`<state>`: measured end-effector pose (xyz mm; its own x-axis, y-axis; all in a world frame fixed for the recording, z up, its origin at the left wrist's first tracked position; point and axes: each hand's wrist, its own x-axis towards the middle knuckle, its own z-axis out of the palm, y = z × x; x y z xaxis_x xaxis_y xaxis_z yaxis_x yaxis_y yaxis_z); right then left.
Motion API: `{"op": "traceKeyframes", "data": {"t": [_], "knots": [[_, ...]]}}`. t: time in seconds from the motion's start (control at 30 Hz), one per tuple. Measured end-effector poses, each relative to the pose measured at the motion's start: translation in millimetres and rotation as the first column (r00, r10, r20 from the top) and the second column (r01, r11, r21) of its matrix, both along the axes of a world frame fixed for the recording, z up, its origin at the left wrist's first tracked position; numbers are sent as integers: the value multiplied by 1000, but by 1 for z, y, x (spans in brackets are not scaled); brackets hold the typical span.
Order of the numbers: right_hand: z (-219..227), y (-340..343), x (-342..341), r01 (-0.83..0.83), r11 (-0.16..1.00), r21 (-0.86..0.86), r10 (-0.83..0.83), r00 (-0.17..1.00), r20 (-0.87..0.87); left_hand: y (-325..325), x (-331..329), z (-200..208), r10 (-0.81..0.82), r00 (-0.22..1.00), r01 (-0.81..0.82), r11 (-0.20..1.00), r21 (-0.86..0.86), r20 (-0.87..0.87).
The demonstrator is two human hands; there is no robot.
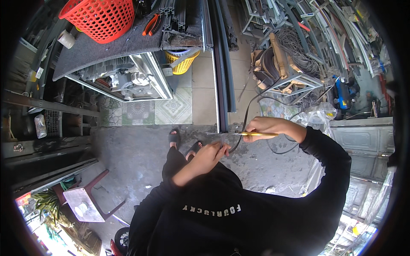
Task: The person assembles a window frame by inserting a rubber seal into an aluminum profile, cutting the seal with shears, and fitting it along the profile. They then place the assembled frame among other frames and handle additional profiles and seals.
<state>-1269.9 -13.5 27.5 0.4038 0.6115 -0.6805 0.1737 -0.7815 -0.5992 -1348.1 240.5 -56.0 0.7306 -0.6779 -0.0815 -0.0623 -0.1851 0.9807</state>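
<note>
My right hand [265,125] is closed around the yellow handles of a pair of scissors [250,134], whose thin blades point left. Just below the blades, my left hand [208,156] pinches a black flexible strip [246,121]. From there the strip curves up past the scissors toward a cardboard-wrapped coil [269,64] on a metal stand. Long dark metal profiles [224,81] run from the bench side toward me, their near ends close to the blades. Whether the blades touch the strip or a profile I cannot tell.
A carpet-topped bench [102,53] stands at far left, bearing a red basket [102,19] and orange-handled pliers [151,24]. Below is a yellow basket [183,64]. Metal lengths [316,25] crowd the far right. A small table [83,205] stands near left.
</note>
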Motion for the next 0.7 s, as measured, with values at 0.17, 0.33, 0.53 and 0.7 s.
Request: {"op": "traceKeyframes", "data": {"t": [0.17, 0.33, 0.53, 0.7], "knots": [[4, 7, -11, -50, 998, -41, 58, 973, 224, -3, 7, -1, -61, 992, 55, 997, -53, -112], [6, 6, -22, 24, 995, -92, 3, 959, 285, -2, 13, -34, -91, 986, 63, 980, -188, -143], [26, 12, -84, 78, 979, -188, 7, 911, 413, 2, 42, -96, 186, 741, -590, 638, -494, -645], [22, 65, -164, 741, 671, -11, -728, 661, 183, 16, 105, -79, 35, 669, -567, 670, -479, -743]]}}
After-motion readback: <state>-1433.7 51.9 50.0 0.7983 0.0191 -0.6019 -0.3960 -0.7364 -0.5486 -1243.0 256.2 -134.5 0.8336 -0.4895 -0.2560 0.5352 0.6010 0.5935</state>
